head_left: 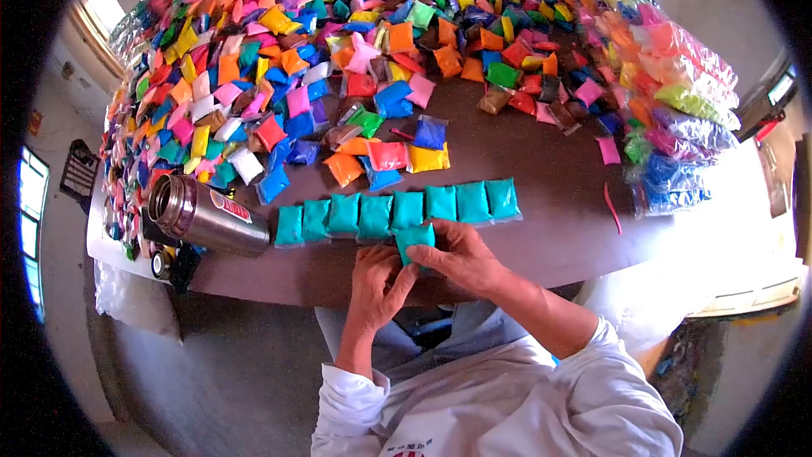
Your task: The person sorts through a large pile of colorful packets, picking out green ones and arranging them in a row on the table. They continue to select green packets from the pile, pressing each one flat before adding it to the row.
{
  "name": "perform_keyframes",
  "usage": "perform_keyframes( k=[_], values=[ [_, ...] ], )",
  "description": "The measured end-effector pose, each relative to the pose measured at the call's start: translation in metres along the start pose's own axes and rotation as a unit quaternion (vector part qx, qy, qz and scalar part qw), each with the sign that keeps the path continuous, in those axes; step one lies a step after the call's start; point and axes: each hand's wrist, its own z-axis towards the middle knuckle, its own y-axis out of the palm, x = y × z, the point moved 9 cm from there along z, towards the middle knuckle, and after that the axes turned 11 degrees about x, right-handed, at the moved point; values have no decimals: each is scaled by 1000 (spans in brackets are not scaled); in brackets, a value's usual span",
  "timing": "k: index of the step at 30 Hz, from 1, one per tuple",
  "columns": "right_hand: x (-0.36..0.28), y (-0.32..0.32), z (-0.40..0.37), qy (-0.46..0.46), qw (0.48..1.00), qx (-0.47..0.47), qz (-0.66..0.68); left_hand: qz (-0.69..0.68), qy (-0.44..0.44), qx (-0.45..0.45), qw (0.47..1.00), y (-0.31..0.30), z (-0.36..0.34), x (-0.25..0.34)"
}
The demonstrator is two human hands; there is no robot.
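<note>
A teal packet [414, 243] is held near the table's front edge, just below a row of several similar teal packets [375, 215]. My right hand [461, 256] grips it from the right, with the thumb across its lower front. At its lower left is my left hand [379, 281], its fingers curled and its thumb pointing up toward the packet's bottom corner. Whether the left fingers hold anything beneath is hidden. The row's packets lie side by side, the one at the right end sitting a little higher.
Loose colourful packets [279, 20] are heaped across the back and left of the brown table [541, 171]. A steel flask [211, 213] stands tilted at the left. Clear bags of packets [677, 131] are stacked right, near a red strip [612, 208].
</note>
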Motion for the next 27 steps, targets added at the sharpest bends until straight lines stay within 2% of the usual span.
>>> perform_keyframes(
  k=[4, 9, 13, 14, 19, 22, 24, 27],
  values=[
    [6, 1, 3, -3, 999, 14, 37, 19, 13, -16, 1000, 2, 0, -1],
    [3, -5, 1, 40, 997, 58, 29, 14, 22, 1, 1000, 1, 0, 0],
    [15, -5, 3, 47, 998, 40, 26, 18, 27, -16, 999, 4, 0, 0],
    [17, -6, 4, 44, 996, 42, 62, 18, 28, -17, 999, 5, -1, 0],
    [19, -9, 3, 27, 991, 59, 114, 13, -12, -18, 1000, 2, -2, -7],
    [15, -13, 0, 36, 995, 75, 54, -5, -6, -12, 1000, 3, 1, -2],
    [4, -9, -3, -25, 998, 48, 20, 18, -2, -25, 1000, 4, -1, -5],
    [11, -12, -5, 15, 999, 33, 0, 50, 10, -40, 998, 7, -1, -3]
  ],
)
